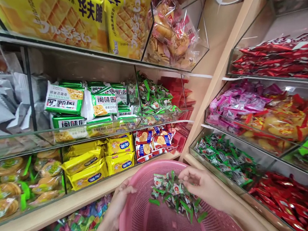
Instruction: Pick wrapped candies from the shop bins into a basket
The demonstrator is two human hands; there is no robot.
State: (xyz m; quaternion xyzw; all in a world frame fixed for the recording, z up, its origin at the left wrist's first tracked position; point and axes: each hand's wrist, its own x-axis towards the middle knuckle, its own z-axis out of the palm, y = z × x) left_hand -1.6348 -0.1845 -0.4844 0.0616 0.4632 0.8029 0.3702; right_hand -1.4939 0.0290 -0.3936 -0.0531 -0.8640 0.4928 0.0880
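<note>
A pink perforated plastic basket (141, 223) is tilted in front of the shelves. My left hand (119, 200) grips its left rim, the thumb lying over the edge. Inside, toward the far end, lies a pile of small green-and-clear wrapped candies (174, 192). My right hand (198, 181) reaches over the basket's right side, its fingers curled at the pile's upper right edge. Whatever the curled fingers may hold is hidden.
Glass-fronted compartments surround the basket: similar green-wrapped candies (225, 159), red packets (285, 203), yellow packets (89, 167) and green-and-white biscuit packs (64, 98). A wooden shelf edge (75, 192) runs left of the basket. Colourful wrapped sweets (81, 214) lie below it.
</note>
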